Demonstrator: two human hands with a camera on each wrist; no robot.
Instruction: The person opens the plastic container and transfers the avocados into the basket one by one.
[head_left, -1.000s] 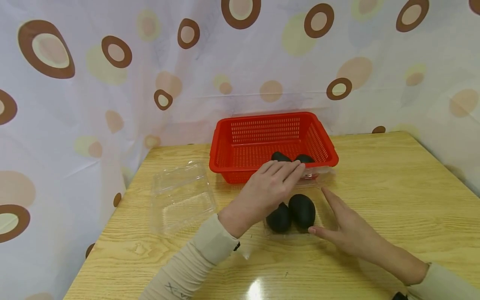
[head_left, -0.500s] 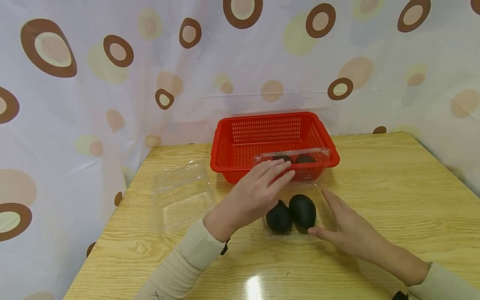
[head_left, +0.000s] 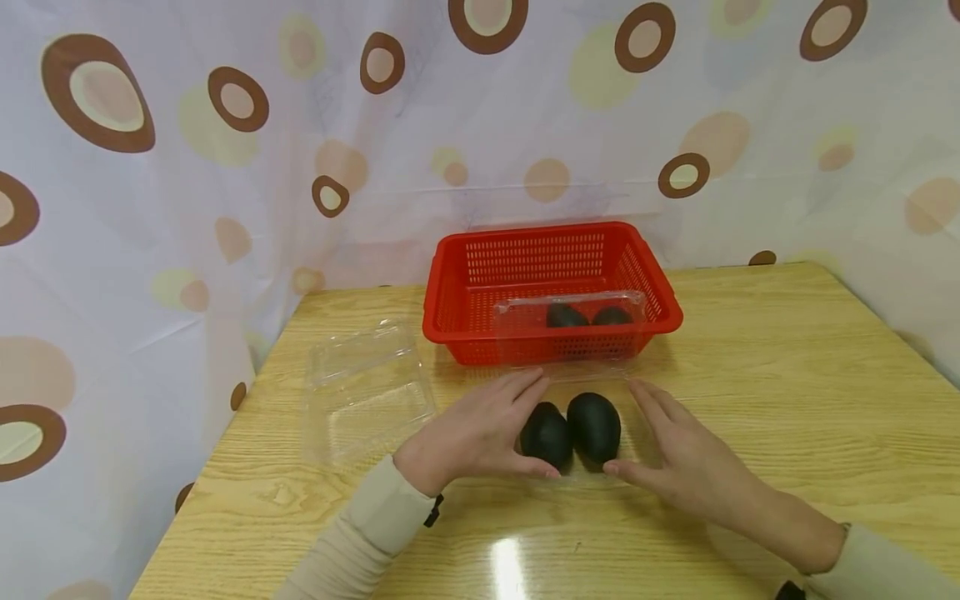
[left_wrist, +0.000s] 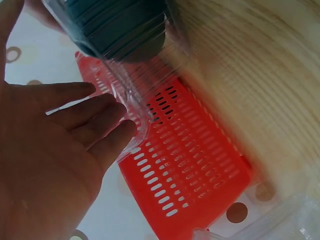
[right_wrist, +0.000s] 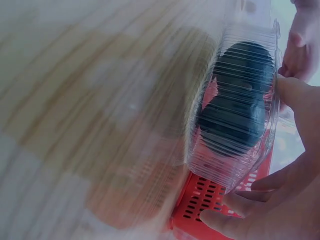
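Two dark avocados (head_left: pixel 594 428) lie side by side in a clear plastic clamshell box (right_wrist: pixel 235 112), its lid (head_left: pixel 517 342) standing raised at the back. At the box's left side, my left hand (head_left: pixel 480 433) has its thumb near the front edge and its fingers toward the back. My right hand (head_left: pixel 693 458) lies along the right side, thumb at the front corner and fingers at the back corner. In the left wrist view the fingers (left_wrist: pixel 112 135) are fairly straight beside the clear rim. Through the box's ribbed wall, the right wrist view shows both avocados.
Behind the box stands a red perforated basket (head_left: pixel 480 350) with two more avocados (head_left: pixel 566 315) in it, seen through the lid. A second clear clamshell box (head_left: pixel 371 400) lies unfolded at the left. All stand on a wooden table (head_left: pixel 787 400) before a patterned curtain (head_left: pixel 247 192).
My left hand has come down from the lid to the box's left side. The lid now stands more upright. The box, avocados and right hand have shifted slightly left.
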